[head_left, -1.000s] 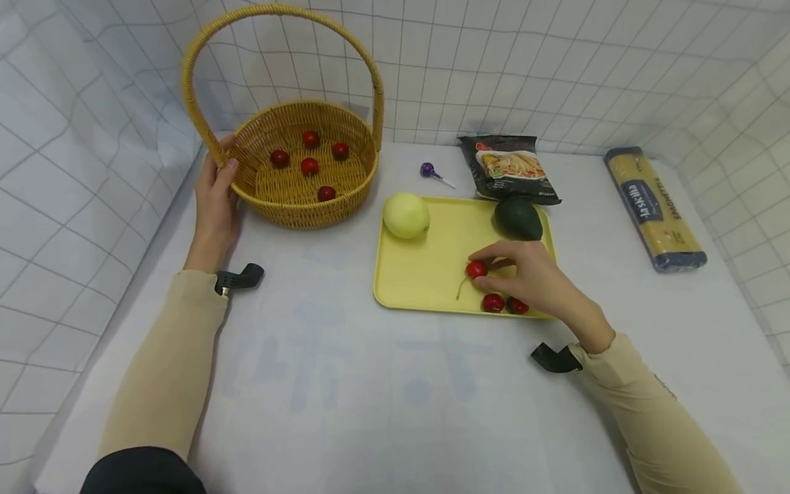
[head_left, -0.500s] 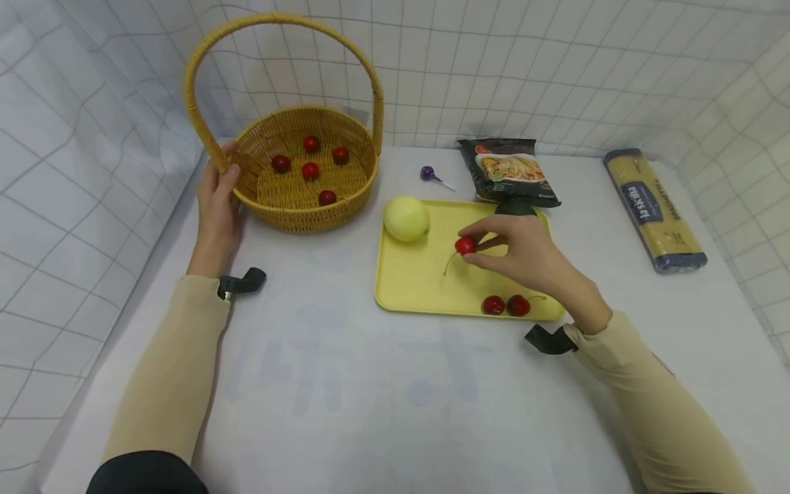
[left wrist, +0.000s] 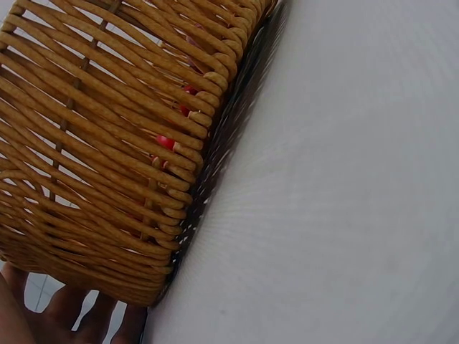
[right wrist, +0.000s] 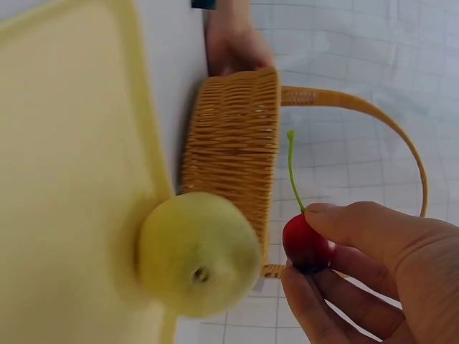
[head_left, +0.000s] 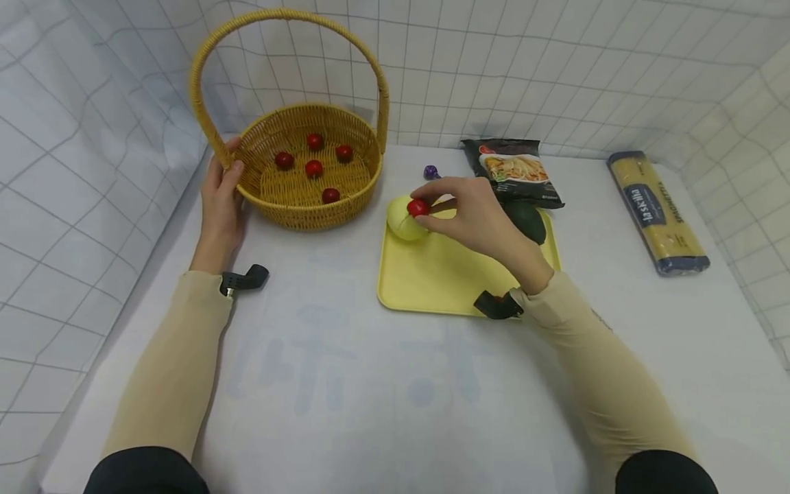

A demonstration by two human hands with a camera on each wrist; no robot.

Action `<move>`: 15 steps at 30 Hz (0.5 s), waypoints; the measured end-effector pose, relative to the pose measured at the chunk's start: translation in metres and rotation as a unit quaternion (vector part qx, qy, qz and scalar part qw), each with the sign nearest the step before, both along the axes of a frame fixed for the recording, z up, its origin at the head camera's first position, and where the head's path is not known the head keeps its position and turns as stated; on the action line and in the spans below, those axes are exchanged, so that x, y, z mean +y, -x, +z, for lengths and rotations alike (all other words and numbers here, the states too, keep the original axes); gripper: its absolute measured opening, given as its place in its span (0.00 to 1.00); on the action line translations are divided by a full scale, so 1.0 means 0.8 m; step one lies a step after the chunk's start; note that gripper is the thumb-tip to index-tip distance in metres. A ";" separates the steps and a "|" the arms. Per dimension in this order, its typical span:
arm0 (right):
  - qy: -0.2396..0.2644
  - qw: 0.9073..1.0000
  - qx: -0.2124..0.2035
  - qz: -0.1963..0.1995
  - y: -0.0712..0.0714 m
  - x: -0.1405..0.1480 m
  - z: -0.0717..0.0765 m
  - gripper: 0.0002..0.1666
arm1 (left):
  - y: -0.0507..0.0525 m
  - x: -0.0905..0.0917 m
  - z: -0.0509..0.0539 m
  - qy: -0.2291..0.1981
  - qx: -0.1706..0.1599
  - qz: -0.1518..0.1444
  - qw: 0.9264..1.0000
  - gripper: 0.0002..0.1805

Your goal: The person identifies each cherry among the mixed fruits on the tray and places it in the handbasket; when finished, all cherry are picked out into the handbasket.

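Observation:
In the head view my right hand (head_left: pixel 472 213) pinches a red cherry (head_left: pixel 417 207) between thumb and fingertips, above the green-yellow round fruit (head_left: pixel 404 226) at the yellow tray's (head_left: pixel 395 299) left end. The cherry's green stem points up in the right wrist view, where the fruit (right wrist: pixel 201 254) lies beside the cherry. My left hand (head_left: pixel 221 202) grips the left side of a wicker basket (head_left: pixel 302 218) near the base of its tall handle, with the thumb at the rim. Several red cherries (head_left: pixel 314 169) lie spread on the basket's floor. My right wrist and sleeve cover the tray's front right corner.
A dark green avocado (head_left: pixel 526 221) sits at the tray's back right, partly behind my right hand. Behind it lies a black noodle packet (head_left: pixel 515 170). A purple lollipop (head_left: pixel 431 172) is on the table left of that packet. A spaghetti pack (head_left: pixel 657 213) lies far right.
My right hand has lifted the cherry off the tray and carried it left and away from me, over the round fruit. The left hand stays on the basket.

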State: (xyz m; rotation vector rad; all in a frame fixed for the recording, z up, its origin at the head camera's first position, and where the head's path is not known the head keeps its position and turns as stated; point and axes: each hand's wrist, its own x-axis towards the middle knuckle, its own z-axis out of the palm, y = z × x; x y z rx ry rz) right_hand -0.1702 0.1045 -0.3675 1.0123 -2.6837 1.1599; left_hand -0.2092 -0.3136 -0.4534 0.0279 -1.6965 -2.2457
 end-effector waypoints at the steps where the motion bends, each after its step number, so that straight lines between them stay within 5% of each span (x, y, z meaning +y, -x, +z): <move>1: 0.004 1.000 -0.002 0.000 0.003 -0.006 0.003 0.17 | 0.000 0.000 0.001 0.002 -0.001 0.001 1.000 0.24; 15: 0.036 0.998 -0.055 -0.015 0.035 -0.095 0.015 0.19 | 0.003 0.002 0.000 -0.008 -0.003 0.009 1.000 0.25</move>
